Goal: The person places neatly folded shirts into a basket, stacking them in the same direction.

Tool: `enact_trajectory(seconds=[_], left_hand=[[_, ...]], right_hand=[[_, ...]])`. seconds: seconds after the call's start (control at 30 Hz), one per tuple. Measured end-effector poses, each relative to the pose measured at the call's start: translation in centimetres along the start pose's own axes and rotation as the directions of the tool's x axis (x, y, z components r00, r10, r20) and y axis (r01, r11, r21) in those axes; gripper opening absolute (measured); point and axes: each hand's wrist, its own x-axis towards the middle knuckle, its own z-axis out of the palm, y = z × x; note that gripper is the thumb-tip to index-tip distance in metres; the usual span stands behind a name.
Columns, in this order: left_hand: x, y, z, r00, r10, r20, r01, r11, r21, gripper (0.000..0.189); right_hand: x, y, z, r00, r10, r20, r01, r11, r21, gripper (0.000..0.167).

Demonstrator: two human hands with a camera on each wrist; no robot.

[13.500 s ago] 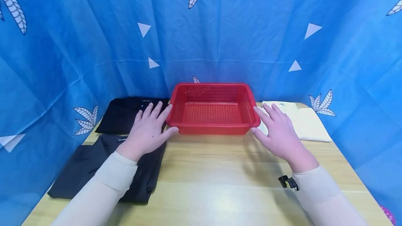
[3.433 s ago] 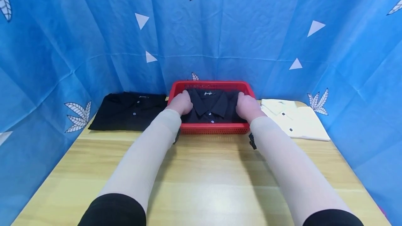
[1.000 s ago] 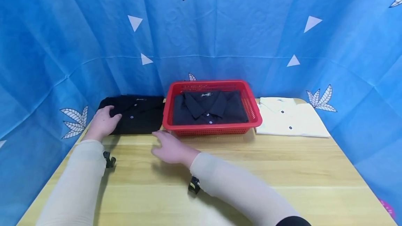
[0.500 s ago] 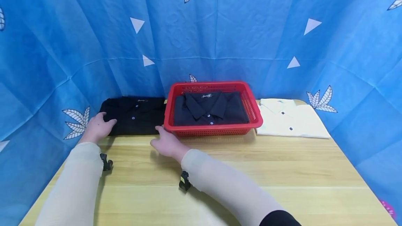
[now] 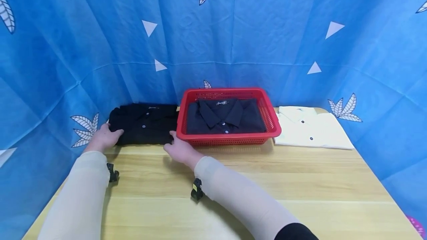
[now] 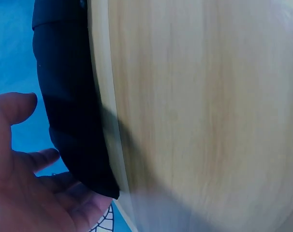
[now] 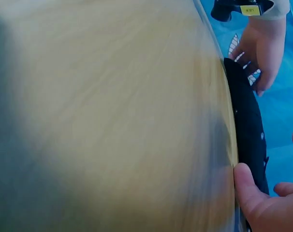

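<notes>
A folded black shirt lies on the table left of the basket. My left hand is at its left end; in the left wrist view the fingertips touch the shirt's end, while the thumb stays apart from it. At the shirt's front right corner is my right hand, one digit against the edge in the right wrist view. Neither hand is curled round the cloth. A folded dark navy shirt lies collar up inside the red plastic basket.
Right of the basket lies a folded white shirt with dark buttons. All stand at the back of a light wooden table. A blue patterned curtain surrounds the back and sides.
The navy shirt has gone from the table's left front into the basket. Both hands have since left it for the black shirt; lately they have shifted only slightly, closer to its edges.
</notes>
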Motion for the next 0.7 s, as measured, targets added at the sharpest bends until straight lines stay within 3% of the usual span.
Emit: enact_trajectory(seconds=[0.3, 0.7], left_hand=[[0.5, -0.7, -0.1, 0.997, -0.076, -0.018, 0.076, 0.997, 0.022, 0.095], [-0.2, -0.9, -1.0, 0.997, -0.07, 0.042, 0.068, 0.997, 0.048, 0.091]], right_hand=[[0.1, 0.6, -0.2, 1.0, -0.022, -0.019, 0.022, 1.0, -0.005, 0.068], [-0.6, 0.3, -0.4, 1.0, -0.024, -0.004, 0.024, 0.999, -0.04, 0.064]])
